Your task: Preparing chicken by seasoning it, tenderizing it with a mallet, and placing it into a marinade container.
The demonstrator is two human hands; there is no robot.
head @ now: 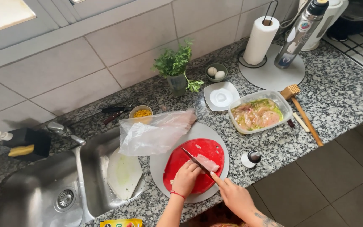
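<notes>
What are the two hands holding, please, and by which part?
The right hand grips a knife by its handle. The left hand holds down the raw meat at its near end.
</notes>
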